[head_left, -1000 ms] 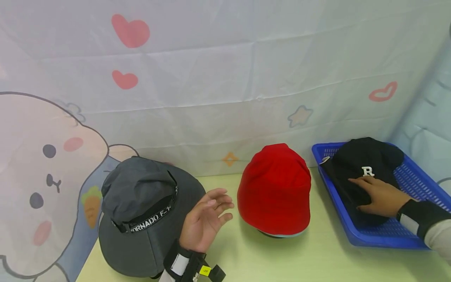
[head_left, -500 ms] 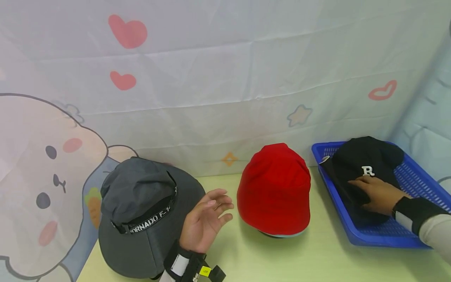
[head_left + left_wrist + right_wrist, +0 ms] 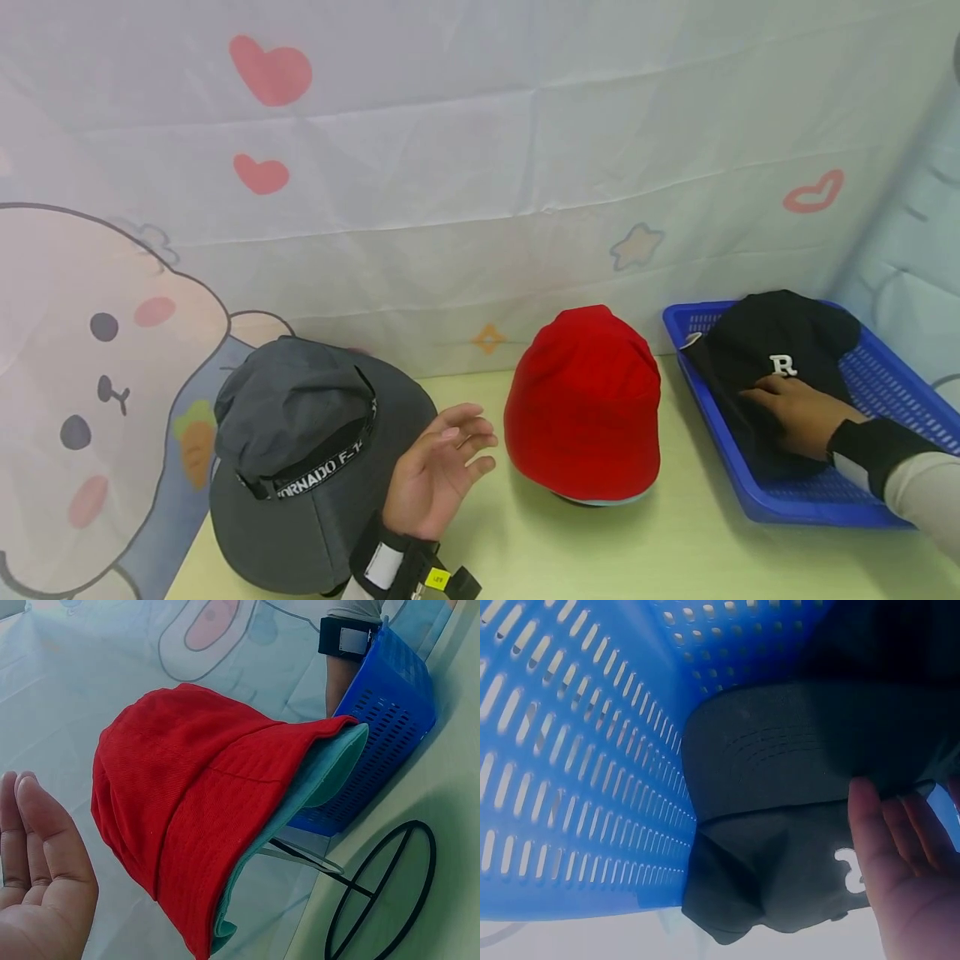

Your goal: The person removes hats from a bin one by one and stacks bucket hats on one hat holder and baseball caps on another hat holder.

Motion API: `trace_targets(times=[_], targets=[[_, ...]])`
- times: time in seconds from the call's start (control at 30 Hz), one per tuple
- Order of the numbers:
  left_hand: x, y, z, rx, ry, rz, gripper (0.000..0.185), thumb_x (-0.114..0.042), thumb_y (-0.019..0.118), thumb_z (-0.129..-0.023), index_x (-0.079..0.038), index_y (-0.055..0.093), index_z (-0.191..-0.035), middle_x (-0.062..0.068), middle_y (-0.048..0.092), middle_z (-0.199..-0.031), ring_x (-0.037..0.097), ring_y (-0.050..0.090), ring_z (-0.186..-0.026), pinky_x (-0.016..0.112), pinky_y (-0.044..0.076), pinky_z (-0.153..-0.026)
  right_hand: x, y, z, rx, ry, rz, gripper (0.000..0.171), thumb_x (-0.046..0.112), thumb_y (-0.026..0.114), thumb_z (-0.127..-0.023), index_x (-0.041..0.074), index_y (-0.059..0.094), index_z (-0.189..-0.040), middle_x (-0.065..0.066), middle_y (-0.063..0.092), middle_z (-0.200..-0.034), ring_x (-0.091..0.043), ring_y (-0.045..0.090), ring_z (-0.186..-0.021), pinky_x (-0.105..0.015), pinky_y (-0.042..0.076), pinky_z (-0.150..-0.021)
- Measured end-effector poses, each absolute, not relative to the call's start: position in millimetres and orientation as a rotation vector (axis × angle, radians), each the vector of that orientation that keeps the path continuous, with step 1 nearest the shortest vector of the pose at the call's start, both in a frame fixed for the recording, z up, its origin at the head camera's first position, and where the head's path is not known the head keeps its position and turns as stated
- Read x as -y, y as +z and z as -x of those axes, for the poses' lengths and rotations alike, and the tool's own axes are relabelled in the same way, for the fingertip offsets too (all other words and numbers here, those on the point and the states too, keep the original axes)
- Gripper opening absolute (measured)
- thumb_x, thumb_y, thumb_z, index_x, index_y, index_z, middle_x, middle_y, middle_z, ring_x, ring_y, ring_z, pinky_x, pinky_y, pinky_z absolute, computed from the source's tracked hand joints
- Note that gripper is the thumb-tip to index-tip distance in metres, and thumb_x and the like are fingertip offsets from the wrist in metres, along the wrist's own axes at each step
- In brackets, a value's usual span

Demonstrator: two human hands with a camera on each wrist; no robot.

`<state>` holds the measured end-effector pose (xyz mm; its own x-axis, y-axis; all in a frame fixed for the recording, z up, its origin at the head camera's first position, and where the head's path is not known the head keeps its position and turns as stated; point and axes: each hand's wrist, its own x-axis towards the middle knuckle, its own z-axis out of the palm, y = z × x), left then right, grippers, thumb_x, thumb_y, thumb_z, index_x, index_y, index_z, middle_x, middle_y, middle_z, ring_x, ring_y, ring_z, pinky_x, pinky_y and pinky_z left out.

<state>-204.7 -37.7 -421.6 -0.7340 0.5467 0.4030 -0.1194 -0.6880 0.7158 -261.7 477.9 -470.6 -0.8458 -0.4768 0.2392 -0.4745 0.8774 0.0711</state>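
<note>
While the right hand (image 3: 795,410) lies flat, fingers straight, on the black fabric cap with a white R (image 3: 776,350) in the blue perforated plastic basket (image 3: 885,392), its brim points toward the near-left — barely changed. Left hand (image 3: 438,467) hovers open beside the red bucket hat (image 3: 585,404).

Left wrist: relaxed fingers (image 3: 41,840), nothing held.

Right wrist: fingers (image 3: 889,847) resting on the cap.
</note>
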Motion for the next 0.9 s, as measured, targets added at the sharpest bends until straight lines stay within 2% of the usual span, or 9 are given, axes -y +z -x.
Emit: trace_targets(times=[0.43, 0.67, 0.9], targets=[[39.3, -424.5, 207.6, -0.914, 2.393, -0.946, 0.058, -0.002, 0.011, -0.103, -0.014, 0.058, -0.135, -0.002, 0.067, -0.124, 0.013, 0.062, -0.115, 0.029, 0.053, -0.097, -477.6, -472.9, 268.5, 2.829, -0.015, -0.747, 0.065, 0.002, 0.083, -0.062, -0.002, 0.062, -0.124, -0.027, 0.066, -0.113, -0.041, 0.069, -0.094, -0.056, 0.057, -0.081], [36.5, -423.0, 205.6, -0.957, 2.406, -0.846, 0.06, -0.003, 0.009, -0.103, -0.017, 0.06, -0.131, -0.004, 0.068, -0.12, 0.012, 0.063, -0.112, 0.029, 0.053, -0.096, -473.5, -468.3, 261.6, 2.874, -0.047, -0.699, 0.057, 0.002, 0.076, -0.068, -0.005, 0.063, -0.123, -0.029, 0.066, -0.114, -0.043, 0.069, -0.094, -0.058, 0.056, -0.083], [37.0, -424.5, 206.3, -0.946, 2.398, -0.872, 0.06, -0.002, 0.009, -0.103, -0.016, 0.06, -0.132, -0.003, 0.068, -0.121, 0.013, 0.063, -0.113, 0.03, 0.053, -0.095, -468.6, -466.6, 260.1, 2.835, -0.125, -0.696, 0.046, 0.001, 0.072, -0.075, -0.004, 0.064, -0.12, -0.029, 0.069, -0.112, -0.046, 0.069, -0.096, -0.059, 0.056, -0.084]])
